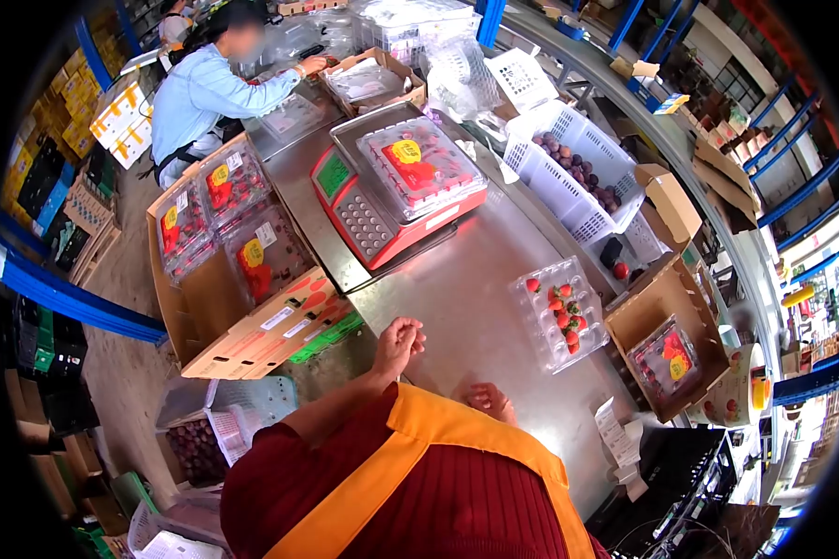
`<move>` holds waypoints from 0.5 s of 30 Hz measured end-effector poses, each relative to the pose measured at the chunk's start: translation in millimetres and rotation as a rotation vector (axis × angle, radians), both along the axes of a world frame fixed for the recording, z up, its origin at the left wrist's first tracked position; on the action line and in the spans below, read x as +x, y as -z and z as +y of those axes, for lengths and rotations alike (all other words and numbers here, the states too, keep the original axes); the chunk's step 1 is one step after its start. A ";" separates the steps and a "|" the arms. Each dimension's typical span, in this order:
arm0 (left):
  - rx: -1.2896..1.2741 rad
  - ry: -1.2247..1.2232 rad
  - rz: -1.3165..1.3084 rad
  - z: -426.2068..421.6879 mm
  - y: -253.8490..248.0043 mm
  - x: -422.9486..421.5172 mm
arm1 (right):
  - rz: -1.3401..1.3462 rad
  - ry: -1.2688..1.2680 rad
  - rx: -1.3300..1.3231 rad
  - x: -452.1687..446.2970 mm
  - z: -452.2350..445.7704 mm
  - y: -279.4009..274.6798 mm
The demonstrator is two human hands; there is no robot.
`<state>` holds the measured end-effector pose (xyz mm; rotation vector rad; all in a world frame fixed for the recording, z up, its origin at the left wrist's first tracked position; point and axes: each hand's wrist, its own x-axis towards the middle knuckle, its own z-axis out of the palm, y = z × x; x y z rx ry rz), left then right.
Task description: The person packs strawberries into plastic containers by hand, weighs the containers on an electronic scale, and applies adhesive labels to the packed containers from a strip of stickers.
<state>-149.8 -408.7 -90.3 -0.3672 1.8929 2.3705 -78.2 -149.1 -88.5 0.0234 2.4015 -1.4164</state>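
Note:
My left hand (400, 347) is held over the steel bench, its fingers loosely curled and a little apart, with nothing visible in it. Close to my body, my right hand (490, 402) is partly seen, fingers apart and holding nothing visible. To its upper right lies an open clear plastic punnet (537, 328) with several strawberries (563, 321) in it. Ahead of my left hand stands a red weighing scale (354, 216). On its pan sits a lidded clear punnet (424, 168) with a red and yellow label. Neither hand touches the scale or the punnets.
At left, a cardboard box (252, 337) holds several labelled punnets. On the right are a carton (708, 359) with one punnet, a white crate (522, 172) of dark round fruit and a paper strip (615, 438). A co-worker (191, 102) in light blue works at the far left.

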 end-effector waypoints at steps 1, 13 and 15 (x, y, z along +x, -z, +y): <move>0.019 0.014 -0.021 3.3 -1.7 -1.2 | 0.011 0.015 -0.003 2.0 1.4 -1.7; -0.131 -0.336 0.447 -37.4 -31.0 -117.0 | 0.000 0.108 -0.082 22.2 18.1 26.8; -0.343 -0.470 0.569 -60.1 -44.6 -171.7 | 0.008 0.100 -0.049 21.7 11.5 24.4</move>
